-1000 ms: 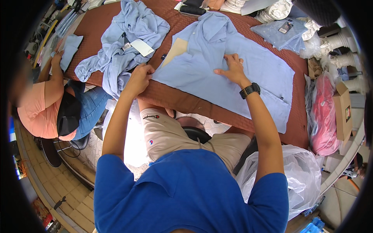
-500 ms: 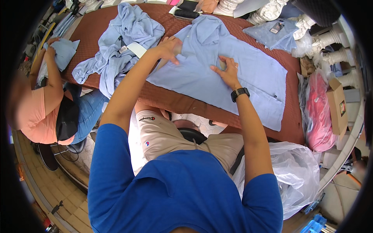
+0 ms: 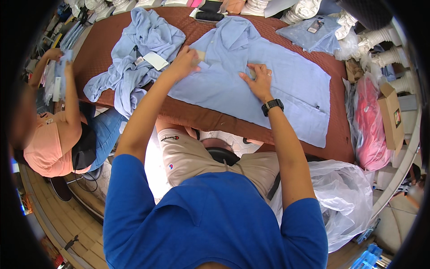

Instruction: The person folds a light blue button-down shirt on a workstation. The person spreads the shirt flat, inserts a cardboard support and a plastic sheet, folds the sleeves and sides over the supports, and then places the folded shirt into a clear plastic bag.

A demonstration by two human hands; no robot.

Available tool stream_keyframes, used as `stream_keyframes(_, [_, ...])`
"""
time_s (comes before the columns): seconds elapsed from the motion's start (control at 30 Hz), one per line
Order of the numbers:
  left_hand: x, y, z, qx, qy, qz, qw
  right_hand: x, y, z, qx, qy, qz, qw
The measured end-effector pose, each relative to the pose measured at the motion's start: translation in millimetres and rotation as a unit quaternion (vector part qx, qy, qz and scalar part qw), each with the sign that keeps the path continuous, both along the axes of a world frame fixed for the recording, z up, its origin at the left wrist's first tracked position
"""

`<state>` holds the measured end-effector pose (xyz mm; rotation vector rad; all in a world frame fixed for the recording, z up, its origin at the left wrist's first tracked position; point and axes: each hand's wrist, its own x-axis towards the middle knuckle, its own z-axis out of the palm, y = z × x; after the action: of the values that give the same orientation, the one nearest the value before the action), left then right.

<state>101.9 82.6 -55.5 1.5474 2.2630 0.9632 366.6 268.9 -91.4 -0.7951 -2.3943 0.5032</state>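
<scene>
Two hands: both rest on one light blue shirt (image 3: 273,85) spread flat across the brown padded table (image 3: 103,49).
Left hand (image 3: 183,62): fingers curled shut, pinching a small pale card (image 3: 200,55) against the shirt near its collar.
Right hand (image 3: 257,80): palm down, fingers spread and flat, pressing the shirt's middle; a black watch (image 3: 272,106) sits on the wrist.
Shirt position: collar toward the far edge of the table, hem hanging toward the near right corner.
Heap: a crumpled pile of light blue shirts (image 3: 134,58) lies on the left part of the table, just beside the spread one, with a white tag (image 3: 155,60) on top.
Folded shirt: a packed light blue one (image 3: 311,36) lies at the far right of the table, apart from the hands.
Clear plastic bag (image 3: 345,197): stands on the floor by the person's right side, its mouth open; what is inside cannot be made out.
Second bag: a clear bag holding pink-red cloth (image 3: 369,125) leans at the table's right end.
Cardboard box (image 3: 390,116): touches that bag on its right; contents hidden.
Co-worker: a person in a salmon top (image 3: 45,148) sits at the left, both arms raised, handling light blue cloth (image 3: 60,71).
Far edge: white ribbed cones (image 3: 385,40) and a dark flat object (image 3: 209,16) sit beyond the table.
</scene>
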Motion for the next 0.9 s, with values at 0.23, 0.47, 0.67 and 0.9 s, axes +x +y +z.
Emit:
stream_keyframes(0.23, [5.3,-61.0,6.1,-0.209,-0.055,0.053,0.975,-0.8,-5.2,-3.1,0.018,-0.019,0.01,1.0])
stream_keyframes(0.47, [60.4,-61.6,10.2,0.08,0.208,0.034,0.974,0.7,-7.0,0.4,0.052,-0.004,0.01,0.999])
stream_keyframes(0.67, [71.8,-62.3,-18.6,0.165,0.124,0.001,0.978,0.6,-7.8,1.0,0.026,-0.011,0.004,1.0])
stream_keyframes(0.9, [70.7,-25.9,-21.2,0.203,0.014,-0.01,0.979,-19.8,25.9,17.5,-0.098,-0.066,-0.035,0.992])
